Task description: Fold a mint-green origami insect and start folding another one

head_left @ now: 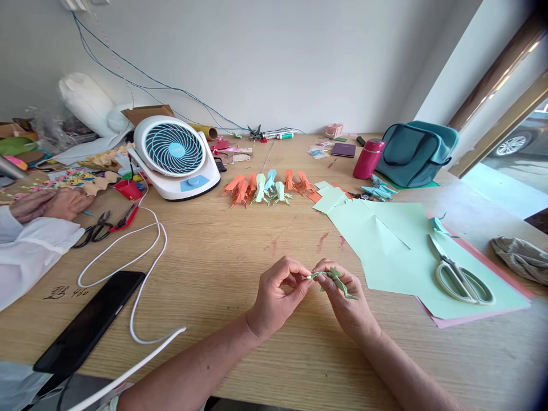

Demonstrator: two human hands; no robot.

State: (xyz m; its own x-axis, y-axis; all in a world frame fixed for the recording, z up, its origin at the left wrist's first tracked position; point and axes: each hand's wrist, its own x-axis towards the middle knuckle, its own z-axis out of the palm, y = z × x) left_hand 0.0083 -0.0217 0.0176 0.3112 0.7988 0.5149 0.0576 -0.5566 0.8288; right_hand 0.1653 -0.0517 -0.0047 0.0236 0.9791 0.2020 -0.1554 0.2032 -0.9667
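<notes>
Over the front middle of the table, a small green folded-paper figure [336,278] with thin pointed strips is held between my two hands. My left hand [280,294] pinches a narrow tip of it between thumb and index finger. The body of the figure lies in my right hand [349,302], gripped by thumb and fingers, with pointed ends sticking out to the right. Farther back stands a row of similar paper figures, orange ones [240,188], pale green ones [260,188] and a blue one [270,180]. Part of the held paper is hidden by my fingers.
Right of my hands, white-handled scissors [460,279] rest on green paper sheets [385,245]. A pink bottle [369,158] and teal bag [415,154] stand behind. At left are a fan [175,154], black phone [92,319], white cable [160,245] and another person's hands [51,202].
</notes>
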